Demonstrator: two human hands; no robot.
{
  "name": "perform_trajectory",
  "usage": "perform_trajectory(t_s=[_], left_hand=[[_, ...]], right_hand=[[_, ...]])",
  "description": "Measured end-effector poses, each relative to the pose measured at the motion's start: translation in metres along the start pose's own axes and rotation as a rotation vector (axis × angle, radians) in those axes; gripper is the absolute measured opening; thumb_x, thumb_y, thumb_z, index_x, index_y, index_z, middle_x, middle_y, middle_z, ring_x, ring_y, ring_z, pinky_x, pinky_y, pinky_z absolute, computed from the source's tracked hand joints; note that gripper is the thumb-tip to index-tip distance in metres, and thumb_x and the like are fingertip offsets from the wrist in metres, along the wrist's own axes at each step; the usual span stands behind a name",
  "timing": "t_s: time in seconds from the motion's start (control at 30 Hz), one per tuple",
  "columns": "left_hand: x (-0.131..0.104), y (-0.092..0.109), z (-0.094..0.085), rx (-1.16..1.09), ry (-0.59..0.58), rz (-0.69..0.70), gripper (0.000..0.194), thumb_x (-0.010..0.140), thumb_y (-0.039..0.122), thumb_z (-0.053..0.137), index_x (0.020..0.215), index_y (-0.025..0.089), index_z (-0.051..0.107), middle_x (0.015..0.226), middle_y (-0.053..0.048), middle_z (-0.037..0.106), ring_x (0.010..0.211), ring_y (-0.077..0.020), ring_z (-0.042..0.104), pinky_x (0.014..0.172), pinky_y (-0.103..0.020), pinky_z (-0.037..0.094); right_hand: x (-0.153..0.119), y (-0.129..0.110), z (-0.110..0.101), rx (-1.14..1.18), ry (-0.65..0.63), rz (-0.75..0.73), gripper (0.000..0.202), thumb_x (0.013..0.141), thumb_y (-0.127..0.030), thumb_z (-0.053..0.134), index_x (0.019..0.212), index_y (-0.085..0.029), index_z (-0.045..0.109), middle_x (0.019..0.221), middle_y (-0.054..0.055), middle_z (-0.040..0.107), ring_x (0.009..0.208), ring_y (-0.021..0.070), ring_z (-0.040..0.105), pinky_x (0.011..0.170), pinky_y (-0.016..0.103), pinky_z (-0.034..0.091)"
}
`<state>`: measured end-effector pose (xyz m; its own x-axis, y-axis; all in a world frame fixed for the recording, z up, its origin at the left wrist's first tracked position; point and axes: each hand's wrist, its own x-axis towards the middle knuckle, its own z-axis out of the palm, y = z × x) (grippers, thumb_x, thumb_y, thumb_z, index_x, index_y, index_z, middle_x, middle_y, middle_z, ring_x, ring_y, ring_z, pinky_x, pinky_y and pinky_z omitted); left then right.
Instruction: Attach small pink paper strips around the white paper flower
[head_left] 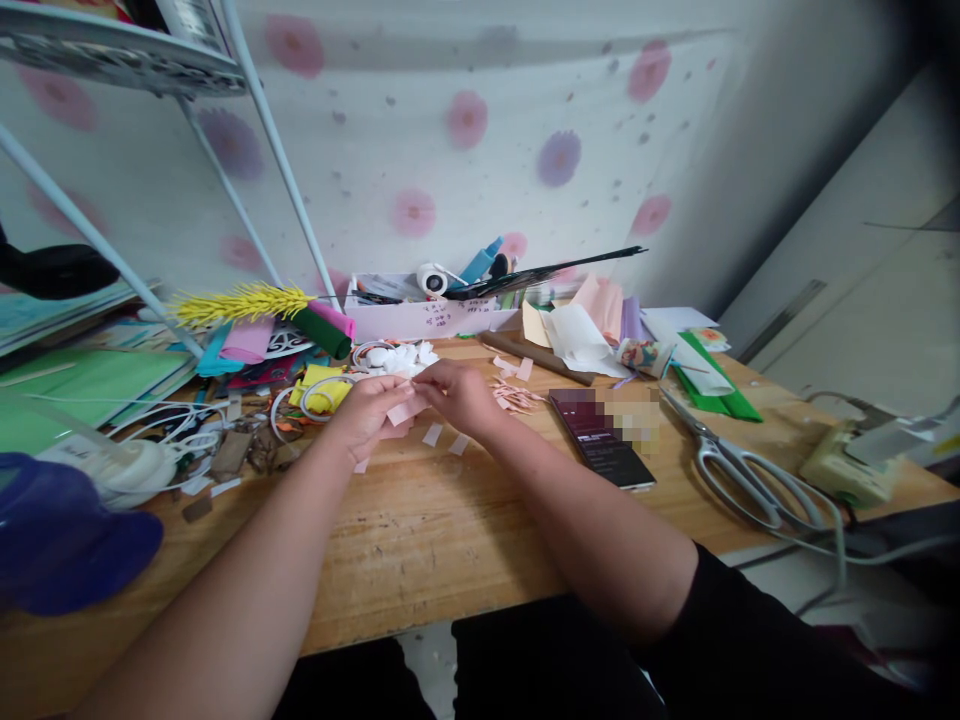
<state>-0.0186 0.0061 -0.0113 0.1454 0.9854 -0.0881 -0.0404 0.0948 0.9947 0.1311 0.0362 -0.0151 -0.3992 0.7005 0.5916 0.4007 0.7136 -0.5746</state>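
Note:
My left hand [367, 410] is closed on a small pale pink paper piece [406, 408], holding it above the table. From the other side, my right hand [456, 392] pinches at the same piece's upper edge, its fingertips meeting those of the left. Another pink piece shows partly beneath my left hand. Below my hands, small pale paper pieces [433, 434] lie on the wooden table [435, 530]. Right of my right hand is a pile of thin twisted pink strips [517, 396], with more paper pieces [513, 368] behind it. White crumpled petals [401, 358] sit just beyond my hands.
A phone [602, 440] and large scissors [739, 468] lie to the right. Wire coils [319, 398], yellow paper and scraps crowd the left, near a blue cap-like object [67, 540]. A white box [427, 320] and a brown roll [536, 358] stand behind.

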Motion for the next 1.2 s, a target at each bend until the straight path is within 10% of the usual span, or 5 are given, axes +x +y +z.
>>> perform_trajectory(t_s=[1.2], left_hand=[[-0.0028,0.0031,0.0022,0.133,0.009,0.026,0.029,0.060,0.042,0.060,0.069,0.016,0.052,0.062,0.001,0.055,0.061,-0.0129,0.053,0.055,-0.026,0.042]], right_hand=[[0.0011,-0.0019,0.0059,0.582,-0.035,0.303,0.014,0.060,-0.019,0.057,0.072,-0.015,0.052,0.065,-0.003,0.050,0.057,0.0060,0.046,0.056,0.020,0.041]])
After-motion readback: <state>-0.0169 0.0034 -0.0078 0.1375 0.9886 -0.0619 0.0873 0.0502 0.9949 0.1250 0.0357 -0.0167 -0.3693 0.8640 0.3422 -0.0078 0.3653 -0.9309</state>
